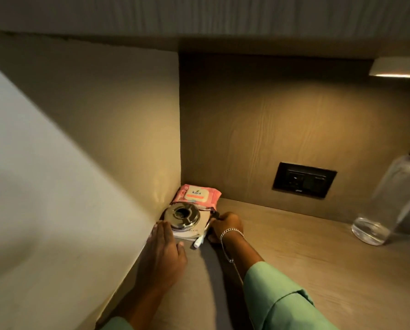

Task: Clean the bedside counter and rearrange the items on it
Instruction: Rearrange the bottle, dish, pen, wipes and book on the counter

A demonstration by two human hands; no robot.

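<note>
In the far left corner of the wooden counter [294, 258] lies a notebook [194, 232] with a round steel tin [182, 216] on top. Behind it rests a pink pack of wipes [197, 196]. A white pen [199, 240] lies along the notebook's right edge. My left hand [164, 248] rests flat with fingers apart at the notebook's left front corner, beside the tin. My right hand [225, 225] is curled against the notebook's right side, its fingertips pinched on something small and dark that I cannot make out.
A clear bottle with a steel cap [389, 198] stands at the right, a little water at its bottom. A black socket panel [304, 180] sits in the back wall. A white side wall [56, 186] bounds the counter on the left. A lamp [399, 67] glows top right.
</note>
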